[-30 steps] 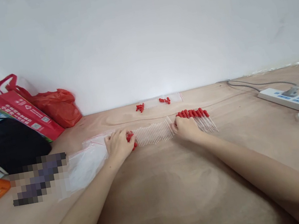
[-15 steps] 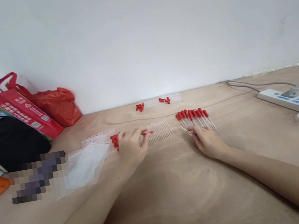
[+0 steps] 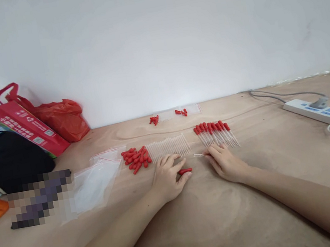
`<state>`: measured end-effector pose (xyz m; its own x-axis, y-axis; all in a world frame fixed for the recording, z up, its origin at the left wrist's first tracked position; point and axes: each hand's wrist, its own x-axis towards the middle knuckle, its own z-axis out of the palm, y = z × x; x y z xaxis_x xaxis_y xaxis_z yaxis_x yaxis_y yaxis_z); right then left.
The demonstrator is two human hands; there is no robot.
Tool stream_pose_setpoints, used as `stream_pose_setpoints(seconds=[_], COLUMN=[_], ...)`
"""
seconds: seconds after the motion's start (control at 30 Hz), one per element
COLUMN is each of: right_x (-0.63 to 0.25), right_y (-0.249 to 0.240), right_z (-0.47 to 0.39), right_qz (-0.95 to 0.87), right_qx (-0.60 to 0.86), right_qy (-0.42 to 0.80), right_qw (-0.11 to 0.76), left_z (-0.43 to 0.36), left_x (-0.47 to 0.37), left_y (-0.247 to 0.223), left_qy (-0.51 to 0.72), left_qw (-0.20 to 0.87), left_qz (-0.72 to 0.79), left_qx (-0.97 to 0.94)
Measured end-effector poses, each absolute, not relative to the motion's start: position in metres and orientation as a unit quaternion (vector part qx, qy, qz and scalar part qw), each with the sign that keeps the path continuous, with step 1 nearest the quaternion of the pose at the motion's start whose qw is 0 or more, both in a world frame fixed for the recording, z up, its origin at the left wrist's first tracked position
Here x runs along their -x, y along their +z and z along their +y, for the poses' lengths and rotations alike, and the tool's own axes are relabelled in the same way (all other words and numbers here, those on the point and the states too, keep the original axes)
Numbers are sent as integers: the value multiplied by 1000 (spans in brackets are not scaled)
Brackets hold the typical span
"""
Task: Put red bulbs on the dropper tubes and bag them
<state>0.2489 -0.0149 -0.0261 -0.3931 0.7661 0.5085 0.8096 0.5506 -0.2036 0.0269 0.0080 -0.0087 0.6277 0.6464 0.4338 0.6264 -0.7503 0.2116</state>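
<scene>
My left hand [image 3: 168, 178] holds a red rubber bulb [image 3: 185, 171] between thumb and fingers, its narrow end pointing right. Just right of it, my right hand [image 3: 226, 164] pinches a thin clear tube [image 3: 198, 155] whose end points left. A row of clear tubes [image 3: 169, 147] lies behind my left hand, with a pile of red bulbs [image 3: 135, 158] at its left. Beyond my right hand, several tubes with red bulbs on their ends [image 3: 215, 132] lie side by side.
Clear plastic bags [image 3: 96, 185] lie at the left, near a blurred dark item [image 3: 41, 199]. Red bags [image 3: 64, 119] and a black bag [image 3: 13, 159] stand behind. Another clear bag [image 3: 192, 109] with red bulbs lies by the wall. A power strip [image 3: 328, 113] is at the right.
My left hand has moved right and nearer from the bulb pile, carrying a red bulb towards my right hand. My right hand has shifted slightly left and nearer with the tube.
</scene>
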Motion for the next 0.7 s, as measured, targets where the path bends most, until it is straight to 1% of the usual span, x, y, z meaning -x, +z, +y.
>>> stream_pose_setpoints(seconds=[0.27, 0.7], right_x=[-237, -236], right_y=[-21, -23], right_z=[-23, -22], right_qz=[-854, -864], right_qx=[423, 394], right_qy=[-28, -32], right_qw=[301, 311], left_z=[10, 4], left_x=[-30, -30], left_y=[-13, -7], left_qy=[281, 293], left_qw=[12, 56], left_qz=[327, 322], left_qx=[-902, -898])
